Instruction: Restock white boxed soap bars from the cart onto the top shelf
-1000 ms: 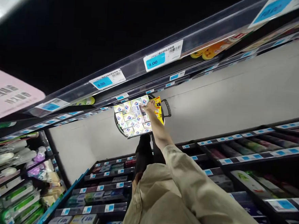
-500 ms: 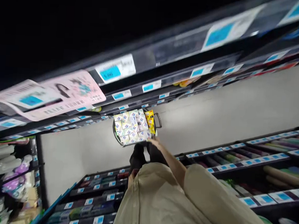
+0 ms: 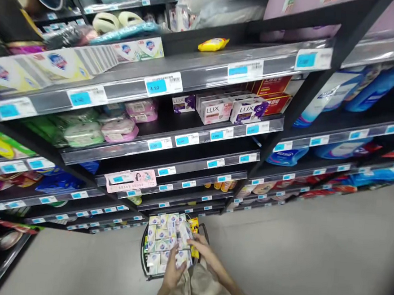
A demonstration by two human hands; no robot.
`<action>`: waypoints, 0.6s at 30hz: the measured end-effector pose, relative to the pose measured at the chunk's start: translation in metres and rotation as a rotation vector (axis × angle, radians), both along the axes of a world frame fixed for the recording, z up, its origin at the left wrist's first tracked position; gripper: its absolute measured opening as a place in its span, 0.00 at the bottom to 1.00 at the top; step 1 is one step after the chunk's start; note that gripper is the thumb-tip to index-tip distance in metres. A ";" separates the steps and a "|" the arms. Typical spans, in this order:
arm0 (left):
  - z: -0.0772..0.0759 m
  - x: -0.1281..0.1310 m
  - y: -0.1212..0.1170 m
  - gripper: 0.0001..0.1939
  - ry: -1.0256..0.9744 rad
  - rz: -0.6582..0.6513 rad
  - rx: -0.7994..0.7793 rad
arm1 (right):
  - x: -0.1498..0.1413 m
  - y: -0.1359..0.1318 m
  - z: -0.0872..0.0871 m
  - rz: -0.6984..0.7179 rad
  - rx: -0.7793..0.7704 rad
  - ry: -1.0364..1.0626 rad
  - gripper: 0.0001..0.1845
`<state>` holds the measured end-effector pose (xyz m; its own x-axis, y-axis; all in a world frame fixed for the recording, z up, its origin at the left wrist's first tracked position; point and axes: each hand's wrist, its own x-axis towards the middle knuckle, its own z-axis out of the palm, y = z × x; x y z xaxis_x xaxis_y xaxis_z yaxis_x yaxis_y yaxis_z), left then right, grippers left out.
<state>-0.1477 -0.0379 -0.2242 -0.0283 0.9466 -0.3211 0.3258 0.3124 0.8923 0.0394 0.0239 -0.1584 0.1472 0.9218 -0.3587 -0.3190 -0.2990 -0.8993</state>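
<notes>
A black shopping basket stands on the floor by the shelf, filled with white soap boxes. Yellow packets lie along its right side. Over the front of the basket is my left hand, thumb and fingers apart, with nothing visible in it. My right hand reaches in from the right, its fingers at a tilted soap box on top of the pile and seemingly gripping it. Part of that box is hidden by the hand.
Ahead rises a shelf unit with price tags. Its top shelf holds a row of soap boxes at left and one yellow packet. Lux soap boxes and plastic soap dishes sit below. Grey floor extends right.
The view has swung up to show the shelf's front. My right hand has moved from the basket's near edge onto the boxes, and my left hand has come from my side to over the basket.
</notes>
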 end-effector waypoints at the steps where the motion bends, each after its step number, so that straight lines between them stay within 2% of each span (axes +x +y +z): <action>1: 0.007 0.010 0.009 0.37 -0.020 0.004 0.035 | -0.002 0.007 0.001 0.054 -0.012 0.009 0.12; 4: 0.033 0.037 0.034 0.37 -0.069 0.090 0.143 | -0.010 0.014 0.006 0.174 -0.013 0.062 0.20; 7: 0.054 0.054 0.050 0.37 -0.055 0.211 0.197 | -0.014 0.007 0.020 0.182 0.047 0.122 0.28; 12: 0.082 0.049 0.053 0.36 -0.178 0.200 0.202 | -0.003 -0.003 0.054 0.212 0.122 0.134 0.29; 14: 0.094 0.040 0.050 0.37 -0.243 0.177 0.191 | 0.004 -0.002 0.064 0.150 0.095 0.097 0.30; 18: 0.117 0.026 0.042 0.39 -0.305 0.063 0.167 | 0.018 0.002 0.072 -0.072 0.101 -0.013 0.33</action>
<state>-0.1217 0.0044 -0.1072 -0.0152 0.9862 -0.1651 0.0210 0.1654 0.9860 0.0571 0.0262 -0.0866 0.2185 0.9399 -0.2625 -0.3242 -0.1838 -0.9280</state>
